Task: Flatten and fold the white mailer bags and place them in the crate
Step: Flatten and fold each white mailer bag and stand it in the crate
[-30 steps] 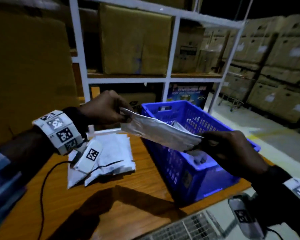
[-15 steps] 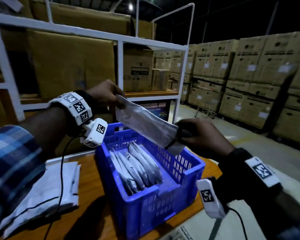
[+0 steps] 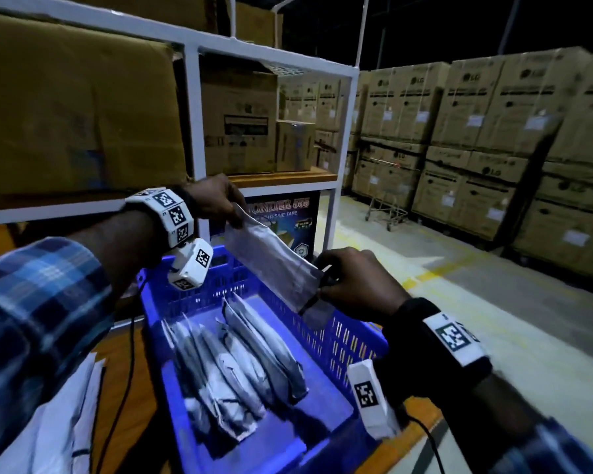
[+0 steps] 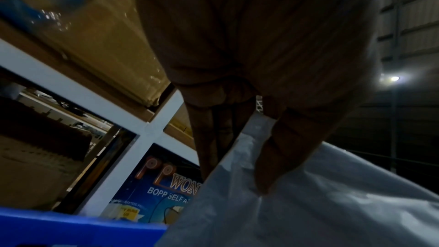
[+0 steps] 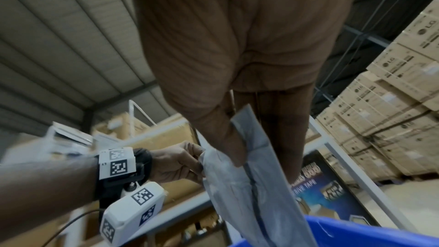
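Above the blue crate (image 3: 339,340), a folded white mailer bag (image 3: 274,265) is pinched at opposite ends by left hand (image 3: 213,200) and right hand (image 3: 353,282); uneven release could let it unfold.

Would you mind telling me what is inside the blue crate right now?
The blue crate holds several folded mailer bags leaning in a row. Their overlap hides the exact count and the floor beneath them.
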